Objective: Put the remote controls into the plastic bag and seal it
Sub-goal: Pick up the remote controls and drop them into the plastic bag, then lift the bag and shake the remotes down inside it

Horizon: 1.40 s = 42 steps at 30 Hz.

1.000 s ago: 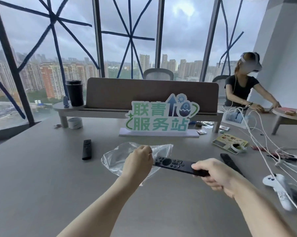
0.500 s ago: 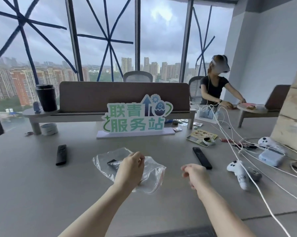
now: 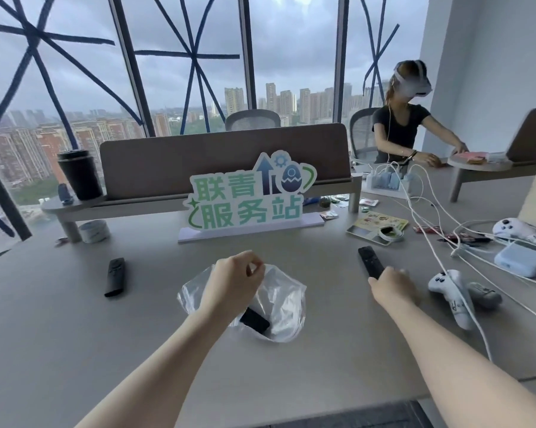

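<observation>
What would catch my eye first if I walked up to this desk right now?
Probably the green-lettered sign standing mid-desk before the big windows. Nearer, the left hand holds up the rim of a clear plastic bag with one black remote inside, while the right hand reaches a second remote lying to its right. A third remote lies apart at the left.

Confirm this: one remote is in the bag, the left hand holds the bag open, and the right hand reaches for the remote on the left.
Wrong side. In the head view the right hand reaches the remote on the right. The left remote lies untouched. The rest stands.
</observation>
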Tool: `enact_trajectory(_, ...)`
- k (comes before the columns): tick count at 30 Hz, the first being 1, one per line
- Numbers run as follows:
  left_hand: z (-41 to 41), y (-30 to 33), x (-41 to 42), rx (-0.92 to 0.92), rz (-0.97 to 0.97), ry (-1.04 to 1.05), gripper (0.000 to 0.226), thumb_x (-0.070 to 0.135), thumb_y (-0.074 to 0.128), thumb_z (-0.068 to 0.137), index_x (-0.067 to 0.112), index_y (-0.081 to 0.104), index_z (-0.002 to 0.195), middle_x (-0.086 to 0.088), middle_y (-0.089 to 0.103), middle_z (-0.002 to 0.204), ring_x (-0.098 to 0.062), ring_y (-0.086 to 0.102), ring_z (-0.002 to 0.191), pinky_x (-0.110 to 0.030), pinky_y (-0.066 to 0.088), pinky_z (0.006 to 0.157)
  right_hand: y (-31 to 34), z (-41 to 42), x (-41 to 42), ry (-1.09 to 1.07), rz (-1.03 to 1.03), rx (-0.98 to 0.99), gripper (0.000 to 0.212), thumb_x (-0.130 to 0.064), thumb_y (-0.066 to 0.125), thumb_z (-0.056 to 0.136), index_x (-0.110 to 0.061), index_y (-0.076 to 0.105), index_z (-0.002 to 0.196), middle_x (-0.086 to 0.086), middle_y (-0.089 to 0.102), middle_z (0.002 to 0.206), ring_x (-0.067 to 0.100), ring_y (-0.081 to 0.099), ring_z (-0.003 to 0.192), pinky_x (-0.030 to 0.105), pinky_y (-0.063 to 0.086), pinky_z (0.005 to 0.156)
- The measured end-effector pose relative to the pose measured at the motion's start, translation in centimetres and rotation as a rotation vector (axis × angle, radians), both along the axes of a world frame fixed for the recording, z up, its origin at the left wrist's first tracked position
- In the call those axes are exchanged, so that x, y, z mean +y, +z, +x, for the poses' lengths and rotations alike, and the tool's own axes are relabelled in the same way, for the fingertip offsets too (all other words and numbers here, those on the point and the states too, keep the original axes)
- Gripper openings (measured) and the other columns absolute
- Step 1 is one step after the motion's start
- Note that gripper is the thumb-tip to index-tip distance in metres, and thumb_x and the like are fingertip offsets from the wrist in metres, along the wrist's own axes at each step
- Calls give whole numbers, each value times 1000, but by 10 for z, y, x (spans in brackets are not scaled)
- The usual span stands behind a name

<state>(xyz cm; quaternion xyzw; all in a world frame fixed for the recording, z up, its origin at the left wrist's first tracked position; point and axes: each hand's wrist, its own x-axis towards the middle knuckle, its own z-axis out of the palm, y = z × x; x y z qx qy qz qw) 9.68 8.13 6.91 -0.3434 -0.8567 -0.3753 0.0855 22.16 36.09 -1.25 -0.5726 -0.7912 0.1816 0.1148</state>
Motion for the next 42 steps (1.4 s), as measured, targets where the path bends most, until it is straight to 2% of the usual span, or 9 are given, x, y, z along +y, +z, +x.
enact_trajectory(3, -3, -13, -3, -12, -66, -11, 10, 26, 59, 84, 25, 68, 80, 10, 48, 51, -7, 47, 51, -22, 34, 47, 1, -2, 0, 57, -78, 69, 26, -25, 53, 89, -9, 54, 110, 13, 61, 98, 33, 62, 90, 34, 44, 70)
enact_trajectory(7, -4, -20, -3, -20, -94, 1, 13, 26, 57, 84, 24, 68, 77, 8, 53, 55, -16, 53, 58, -22, 35, 48, 27, 9, -18, 187, -625, 614, 17, -19, 54, 88, -9, 53, 75, 6, 48, 52, 14, 30, 31, 18, 21, 36)
enact_trajectory(9, -6, -21, -2, -34, -79, 40, 16, 27, 56, 84, 22, 71, 82, 5, 59, 62, -19, 56, 63, -24, 37, 50, 52, 25, -31, 347, -893, 738, 26, -18, 49, 89, -16, 41, 64, -1, 34, 42, 8, 16, 26, 15, 10, 34)
enact_trajectory(12, -7, -18, -3, -49, -35, 64, 18, 25, 55, 86, 18, 71, 85, 2, 65, 68, -17, 57, 61, -23, 39, 49, 87, 47, -60, 617, -1073, 571, 19, -20, 51, 84, -20, 45, 66, -4, 27, 43, 7, 15, 31, 18, 9, 35)
enact_trajectory(16, -1, -14, -5, -60, 22, 60, 18, 23, 54, 85, 15, 70, 80, -1, 65, 66, -21, 58, 63, -26, 38, 54, 99, 34, -116, 740, -973, 304, 12, -25, 56, 87, -20, 53, 77, -2, 33, 53, 7, 18, 36, 18, 11, 37)
enact_trajectory(22, -7, -8, -29, -129, 120, 89, 16, 22, 57, 85, 15, 68, 74, 7, 58, 58, -18, 55, 62, -23, 37, 51, 67, -8, -180, 652, -752, 545, 19, -21, 55, 98, -18, 65, 114, 1, 73, 71, 9, 32, 34, 18, 23, 34)
enact_trajectory(26, -36, -2, -71, -225, 230, 160, 19, 20, 59, 85, 13, 67, 69, 5, 58, 56, -14, 52, 55, -24, 40, 51, 68, -14, -192, 555, -479, 734, 28, -1, 50, 87, -12, 75, 81, 1, 64, 51, 5, 34, 30, 17, 24, 33)
enact_trajectory(30, -71, 21, -118, -309, 424, 219, 17, 21, 62, 86, 12, 71, 75, -3, 60, 57, -18, 49, 49, -29, 43, 51, 75, -35, -199, 486, -443, 891, 29, -1, 49, 85, -12, 74, 77, 1, 55, 47, 8, 32, 33, 19, 23, 38)
enact_trajectory(42, -161, 108, -248, -79, 636, 458, 14, 21, 62, 84, 14, 69, 75, -2, 56, 56, -24, 50, 54, -37, 47, 57, 56, -208, -310, 730, -419, 569, 17, -17, 50, 91, -19, 66, 89, -1, 65, 61, 13, 54, 59, 27, 37, 53)
